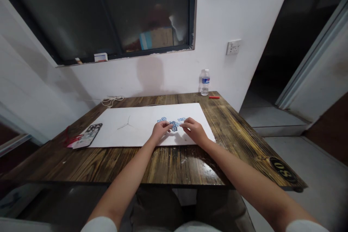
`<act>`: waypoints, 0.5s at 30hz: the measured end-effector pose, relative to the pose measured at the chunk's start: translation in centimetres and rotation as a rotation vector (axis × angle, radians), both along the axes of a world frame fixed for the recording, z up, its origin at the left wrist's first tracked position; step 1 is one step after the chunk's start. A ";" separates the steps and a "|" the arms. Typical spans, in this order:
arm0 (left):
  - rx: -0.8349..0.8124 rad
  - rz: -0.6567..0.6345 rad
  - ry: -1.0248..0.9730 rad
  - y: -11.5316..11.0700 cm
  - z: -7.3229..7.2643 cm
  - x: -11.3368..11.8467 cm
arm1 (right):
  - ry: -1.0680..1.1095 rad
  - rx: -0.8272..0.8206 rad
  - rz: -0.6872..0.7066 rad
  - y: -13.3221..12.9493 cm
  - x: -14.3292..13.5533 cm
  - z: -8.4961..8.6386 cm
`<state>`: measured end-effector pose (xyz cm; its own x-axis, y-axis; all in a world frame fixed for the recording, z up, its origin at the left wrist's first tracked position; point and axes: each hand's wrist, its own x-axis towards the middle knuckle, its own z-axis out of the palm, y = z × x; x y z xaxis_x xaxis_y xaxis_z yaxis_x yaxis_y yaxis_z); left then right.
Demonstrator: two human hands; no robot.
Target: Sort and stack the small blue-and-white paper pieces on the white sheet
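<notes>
My left hand point(161, 130) pinches a small dark-blue piece with a slotted outline point(174, 126) between thumb and fingers, just above the white board. Close by on the right, my right hand point(194, 130) has its fingertips drawn together near that piece; whatever they hold, if anything, is too small to make out. Beyond the hands lie blue openwork pieces: one point(162, 119) past my left fingers, another point(181, 119) past my right fingertips. Their exact kind cannot be told from here.
The white board point(103, 127) bears thin dark branching lines point(127, 123) on its left. A phone-like patterned object point(88, 136) lies at its left end. A water bottle point(205, 82), a red pen-like stick point(214, 97) and a white cable point(112, 99) are along the wooden table's point(228, 130) back.
</notes>
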<state>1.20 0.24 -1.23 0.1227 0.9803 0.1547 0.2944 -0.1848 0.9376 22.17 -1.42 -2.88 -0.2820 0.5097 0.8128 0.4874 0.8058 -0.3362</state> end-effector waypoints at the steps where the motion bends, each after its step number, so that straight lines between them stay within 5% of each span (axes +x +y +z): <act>1: 0.001 -0.011 0.012 0.0 0.0 0.0 | 0.006 0.020 -0.002 -0.1 0.0 0.1; 15: -0.018 -0.204 -0.009 -0.1 0.2 -0.2 | -0.012 0.080 0.136 -0.1 -0.8 -0.2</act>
<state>1.04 0.10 -1.06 0.3178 0.9378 0.1398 0.2440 -0.2233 0.9437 21.41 -1.54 -3.08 -0.3540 0.3994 0.8457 0.3755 0.8888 -0.2627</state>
